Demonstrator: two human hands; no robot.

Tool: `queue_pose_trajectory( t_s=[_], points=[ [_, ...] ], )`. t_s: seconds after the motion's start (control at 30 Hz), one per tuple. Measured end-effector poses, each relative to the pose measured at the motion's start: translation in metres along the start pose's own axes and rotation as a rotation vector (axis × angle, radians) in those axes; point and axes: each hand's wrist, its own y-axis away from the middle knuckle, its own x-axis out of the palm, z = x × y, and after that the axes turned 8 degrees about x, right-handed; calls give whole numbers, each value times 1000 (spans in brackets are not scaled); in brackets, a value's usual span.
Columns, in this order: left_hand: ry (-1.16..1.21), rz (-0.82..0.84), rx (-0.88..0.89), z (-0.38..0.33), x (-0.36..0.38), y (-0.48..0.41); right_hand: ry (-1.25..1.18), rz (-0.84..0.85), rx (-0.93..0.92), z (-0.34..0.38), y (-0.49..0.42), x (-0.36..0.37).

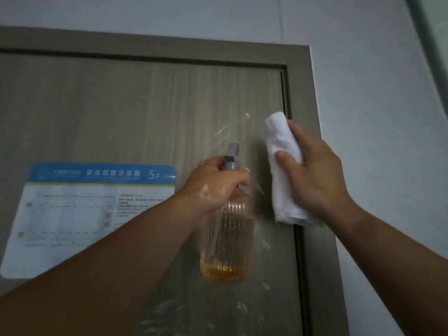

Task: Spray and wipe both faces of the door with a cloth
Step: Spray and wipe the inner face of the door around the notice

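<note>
Wood-grain door (121, 105) bears a "5F" notice (92, 209); left grip (215, 187) clasps spray bottle (225, 243), right grip (315, 173) clasps cloth (281, 141).

Pale grey-white wall (375, 93) seen above and to right of grey-brown door frame (300, 93). Thin vertical line (281, 18) noted on wall above frame's top rail. Darker slanted strip (434, 27) glimpsed at upper right corner; nature cannot be told. Blue-and-white printed notice (97, 214) marked 5F seen at left, small text blurred. Light dim and flat; colours muted throughout.
</note>
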Motion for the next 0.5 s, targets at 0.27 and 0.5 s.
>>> queue_pose_trajectory(
  t_s=[0.27, 0.5],
  points=[
    [-7, 11, 34, -16, -7, -28, 114, -59, -128, -2, -58, 6],
    [-4, 19, 8, -12, -19, -42, 288, 28, -268, 10, -111, 30]
  ],
)
